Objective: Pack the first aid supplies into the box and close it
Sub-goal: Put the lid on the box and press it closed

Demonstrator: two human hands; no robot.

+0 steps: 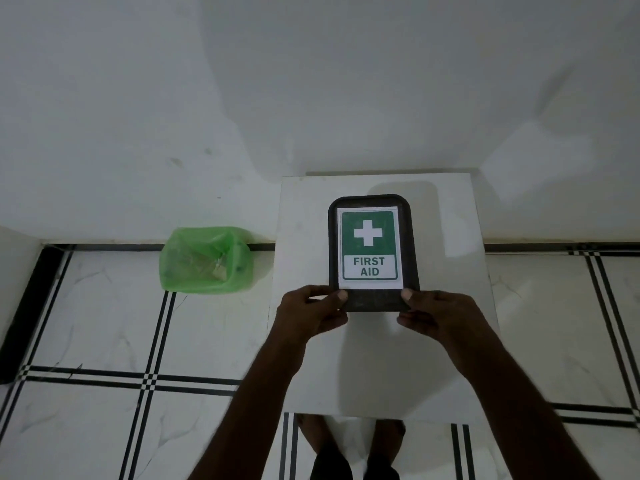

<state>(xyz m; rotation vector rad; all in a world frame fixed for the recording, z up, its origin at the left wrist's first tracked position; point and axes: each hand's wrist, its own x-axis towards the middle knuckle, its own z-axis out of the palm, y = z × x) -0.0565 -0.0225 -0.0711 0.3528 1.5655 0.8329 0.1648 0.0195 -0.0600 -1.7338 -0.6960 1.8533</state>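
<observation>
A dark first aid box with a green and white "FIRST AID" label on its lid sits on a white table. The lid lies flat over the box. My left hand grips the box's near left corner, thumb on top of the lid. My right hand grips the near right corner the same way. No loose supplies show on the table; the box's inside is hidden.
A bin lined with a green plastic bag stands on the tiled floor left of the table, against the white wall. My feet show below the table's near edge.
</observation>
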